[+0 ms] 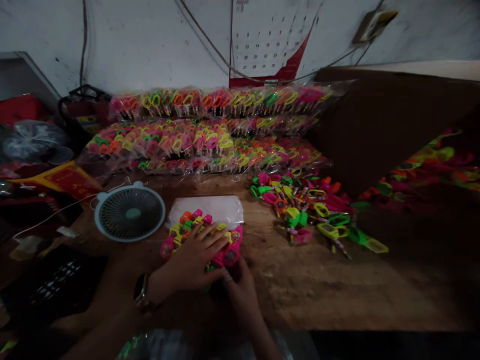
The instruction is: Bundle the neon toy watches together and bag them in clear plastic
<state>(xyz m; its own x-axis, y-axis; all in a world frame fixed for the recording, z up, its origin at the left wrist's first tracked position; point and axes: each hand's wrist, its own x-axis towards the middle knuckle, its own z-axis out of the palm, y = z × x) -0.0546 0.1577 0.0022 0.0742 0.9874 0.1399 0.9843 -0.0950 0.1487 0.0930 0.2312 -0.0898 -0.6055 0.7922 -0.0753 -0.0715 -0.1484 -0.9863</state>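
My left hand (pixel 195 257) lies flat, fingers spread, on top of a small batch of neon-handled scissors (pixel 187 222) on the wooden table (pixel 318 285). My right hand (pixel 240 285) is at the near right edge of that batch, its fingers curled against the pink handles (pixel 230 255). A watch (pixel 140 292) sits on my left wrist. Just behind the batch lies a stack of clear plastic bags (pixel 217 206).
A loose heap of bright scissors (pixel 307 210) lies to the right. Bagged packs of scissors (pixel 210 130) are stacked along the wall. A small round fan (pixel 129 211) lies left of the batch. Dark cloth (pixel 393 125) and clutter flank the table.
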